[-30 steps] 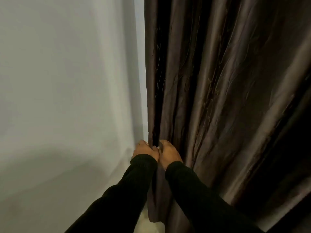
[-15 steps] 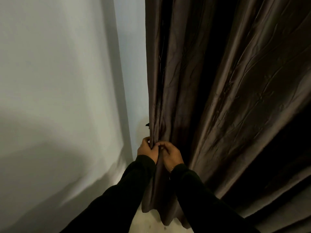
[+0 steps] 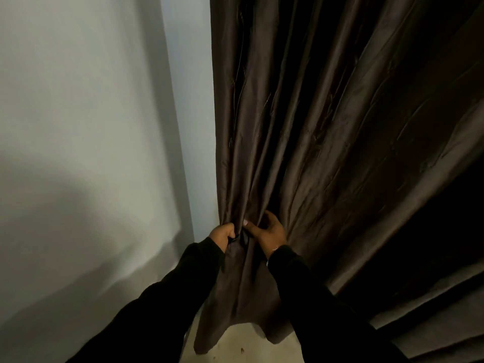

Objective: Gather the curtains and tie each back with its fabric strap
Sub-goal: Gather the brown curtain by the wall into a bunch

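A dark brown pleated curtain hangs down the right side of the view, its hem lifted off the floor near the wall corner. My left hand is closed around the curtain's left edge, pinching a fold. Right beside it, my right hand grips the neighbouring folds, thumb on top. Both hands bunch the fabric together low down. Black sleeves cover both arms. No fabric strap can be made out.
A pale wall fills the left half and meets a lighter wall strip at a corner just left of the curtain. Beige floor shows below the lifted hem. More curtain folds spread toward the lower right.
The hands have shifted from resting against the curtain edge to gripping and bunching its folds. The hem has risen off the floor and more fabric is drawn toward the corner.
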